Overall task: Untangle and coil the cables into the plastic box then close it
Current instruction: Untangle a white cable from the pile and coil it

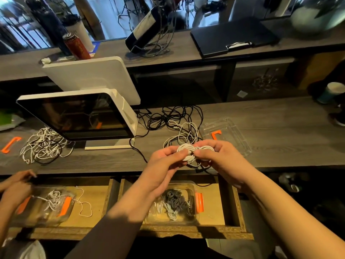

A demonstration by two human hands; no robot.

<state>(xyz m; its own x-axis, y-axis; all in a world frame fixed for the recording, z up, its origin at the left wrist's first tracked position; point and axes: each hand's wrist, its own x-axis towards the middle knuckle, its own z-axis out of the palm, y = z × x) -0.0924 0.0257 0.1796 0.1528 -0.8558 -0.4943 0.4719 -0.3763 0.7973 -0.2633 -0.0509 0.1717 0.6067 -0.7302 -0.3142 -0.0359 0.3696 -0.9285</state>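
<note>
A long dark wooden counter runs across the head view, with an open drawer below its front edge. On the counter behind the hands lies a loose tangle of black and white cables, not yet sorted, and just right of it the clear lid with an orange clip, set aside. Both hands are raised over the counter's edge: the left hand and the right hand each pinch one side of a white cable coil, wound into a tight figure-eight bundle; a strand trails from it toward the tangle. Down in the drawer stands the plastic box, open, already holding several coiled grey and white cables. By my judgement the job is partway through: some coils are boxed, one is nearly finished in hand, the tangle remains, and closing is still ahead. At far left another person's hands work at a second box.
</note>
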